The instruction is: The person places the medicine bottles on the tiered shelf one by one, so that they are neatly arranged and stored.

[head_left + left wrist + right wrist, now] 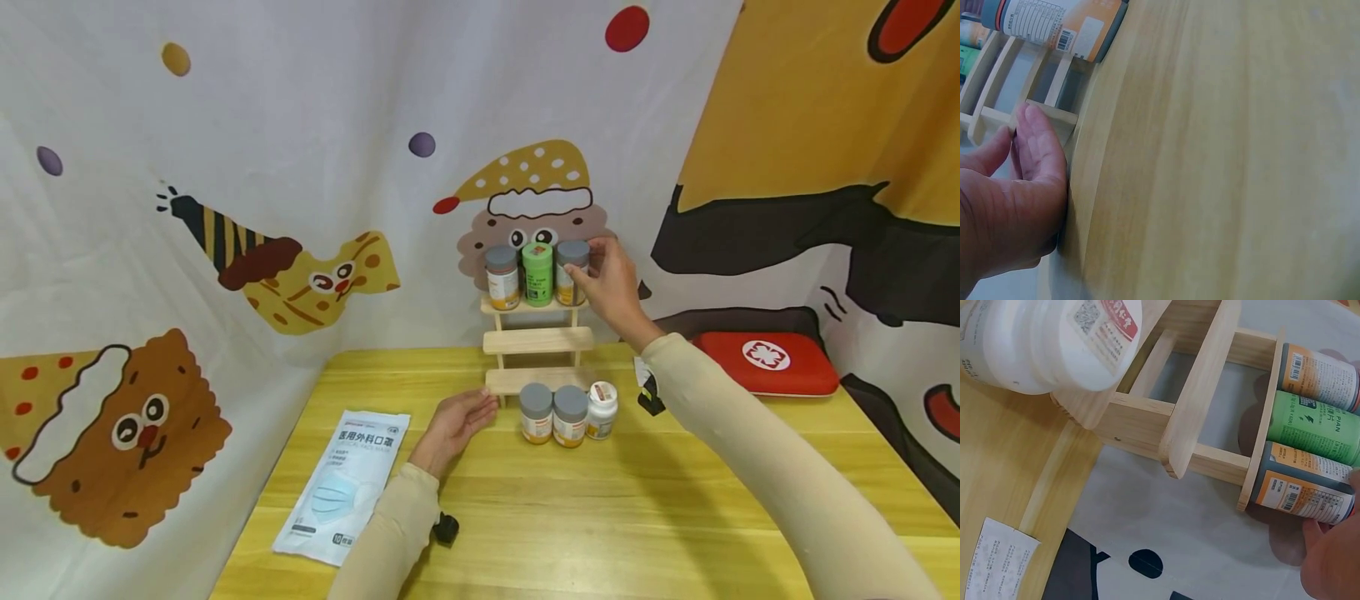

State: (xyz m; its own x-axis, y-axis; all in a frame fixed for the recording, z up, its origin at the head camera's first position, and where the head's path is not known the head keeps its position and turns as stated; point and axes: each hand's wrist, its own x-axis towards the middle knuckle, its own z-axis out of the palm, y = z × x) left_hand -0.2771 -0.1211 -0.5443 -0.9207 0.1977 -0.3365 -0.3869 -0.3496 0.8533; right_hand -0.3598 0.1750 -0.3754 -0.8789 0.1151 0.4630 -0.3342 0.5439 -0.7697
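Observation:
My right hand (611, 287) holds a grey-capped pill bottle (572, 271) by its side, thumb in front, at the right end of the rack's top step. The bottle stands upright there, beside a green bottle (537, 275) and another grey-capped bottle (502, 279). In the right wrist view only part of the hand (1335, 556) shows at the edge. My left hand (459, 421) is at the left end of the wooden step rack (536, 340), fingers fairly straight, fingertips at its lowest step. The left wrist view shows thumb and fingers (1038, 147) close to the rack's end.
In front of the rack stand two grey-capped bottles (536, 412) and a white bottle (602, 410). A face mask packet (341, 487) lies on the left of the table. A red case (768, 363) sits at the back right. Behind hangs a printed cloth (360, 108).

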